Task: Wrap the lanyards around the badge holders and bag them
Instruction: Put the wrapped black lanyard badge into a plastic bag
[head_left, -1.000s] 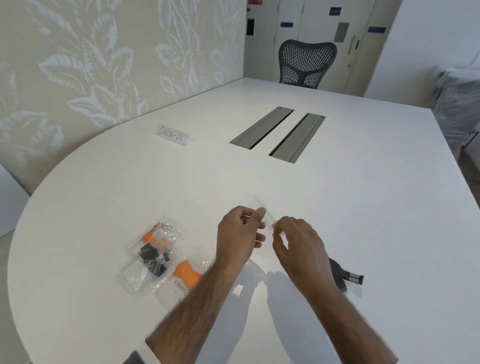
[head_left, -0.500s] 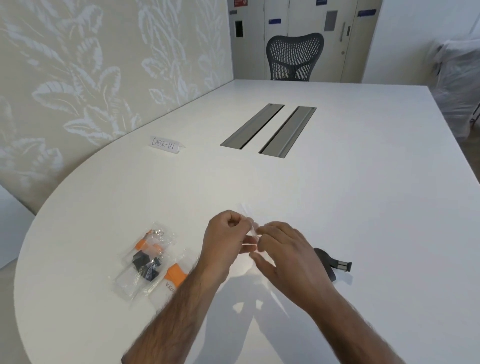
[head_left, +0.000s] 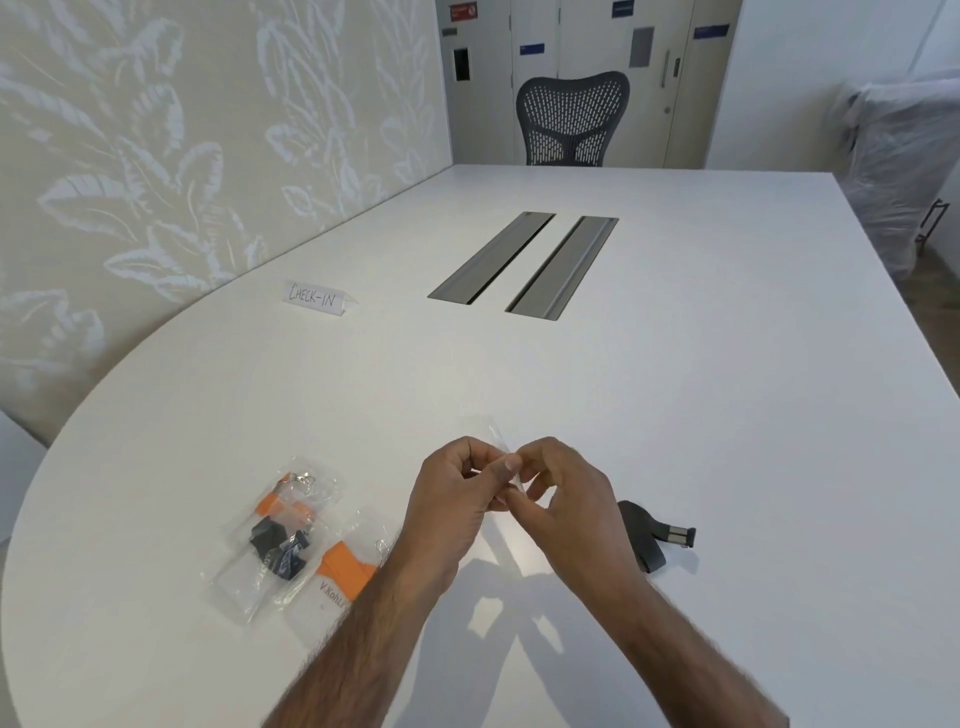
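Observation:
My left hand (head_left: 457, 493) and my right hand (head_left: 566, 499) meet above the table's near middle, and both pinch the edge of an empty clear plastic bag (head_left: 500, 441) held up between them. To the left lie two filled clear bags: one bagged badge holder (head_left: 283, 535) with an orange and dark lanyard, and a second bagged badge (head_left: 343, 571) with an orange top and a printed name, partly under my left forearm. A black lanyard (head_left: 647, 535) with a metal clip lies on the table just right of my right hand.
A folded white "CHECK-IN" card (head_left: 317, 299) stands on the white table (head_left: 727, 415) at the far left. Two grey cable slots (head_left: 524, 265) run along the table's middle. A dark mesh chair (head_left: 571, 119) stands at the far end, and a plastic-wrapped object (head_left: 898, 171) at the right.
My hands have come closer together on the clear bag, fingers now touching. The view has shifted, tilting up and showing more of the far chair.

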